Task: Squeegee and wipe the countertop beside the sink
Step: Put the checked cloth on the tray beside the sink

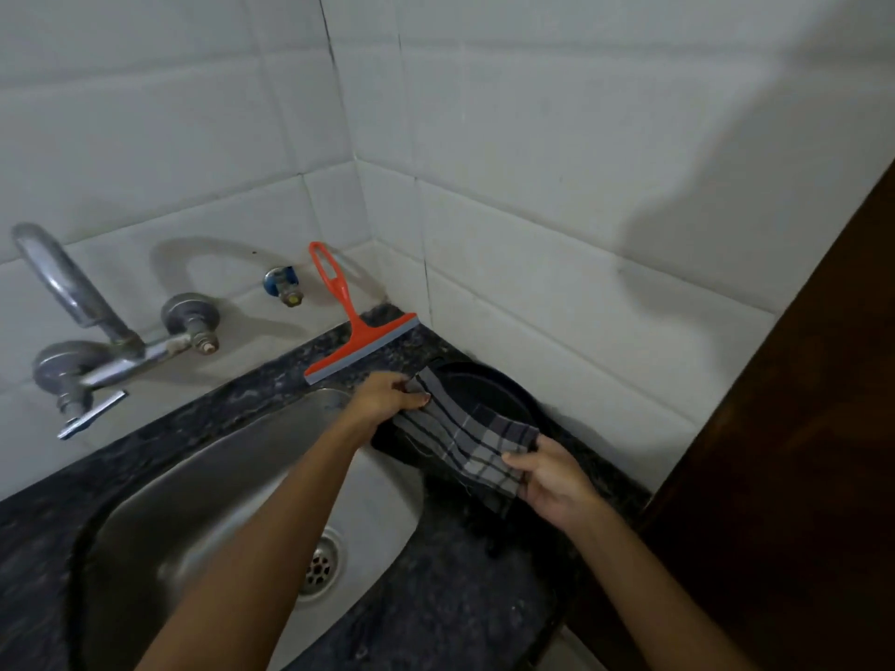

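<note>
1. Both hands hold a grey checked cloth [467, 440] stretched between them over the counter's back right corner.
2. The left hand [390, 397] pinches the cloth's far end, fingers clamped on the fabric, just in front of the squeegee.
3. The right hand [552, 479] grips the near end, thumb on top and fingers curled under it.
4. A black round dish [489, 387] sits under the cloth on the dark speckled counter [436, 588], close to the right wall.
5. The orange squeegee [356, 326] stands at the counter's back edge, blade down on the stone, handle leaning against the white wall tiles [557, 263].
6. The steel sink [193, 501] fills the counter's left part, with the tap [87, 331] on the wall behind it.
</note>
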